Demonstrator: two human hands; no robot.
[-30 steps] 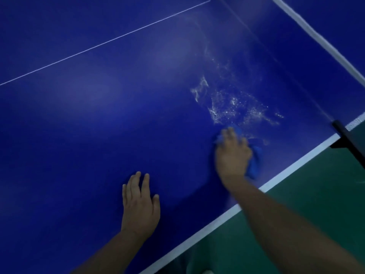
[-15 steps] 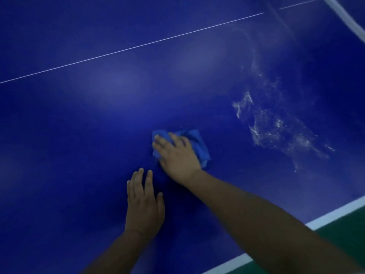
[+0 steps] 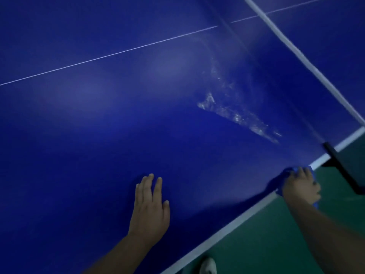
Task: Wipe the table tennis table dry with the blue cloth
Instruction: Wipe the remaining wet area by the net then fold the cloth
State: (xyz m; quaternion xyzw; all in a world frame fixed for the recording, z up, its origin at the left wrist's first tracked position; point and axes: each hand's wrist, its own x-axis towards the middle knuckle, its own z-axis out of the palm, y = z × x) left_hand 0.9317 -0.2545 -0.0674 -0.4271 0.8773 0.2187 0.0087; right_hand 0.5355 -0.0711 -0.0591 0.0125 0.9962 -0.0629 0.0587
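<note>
Blue table (image 3: 98,155), white lines (image 3: 110,54), blue cloth (image 3: 295,169), green floor (image 3: 276,244).

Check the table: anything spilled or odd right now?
Yes. A wet streak glistens on the table near the net, unwiped, well beyond the right hand gripping the cloth at the side edge. The left hand rests flat.

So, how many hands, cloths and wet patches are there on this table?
Hands: 2, left hand flat on the table, right hand holding the blue cloth
Cloths: 1
Wet patch: 1
Total: 4
</note>
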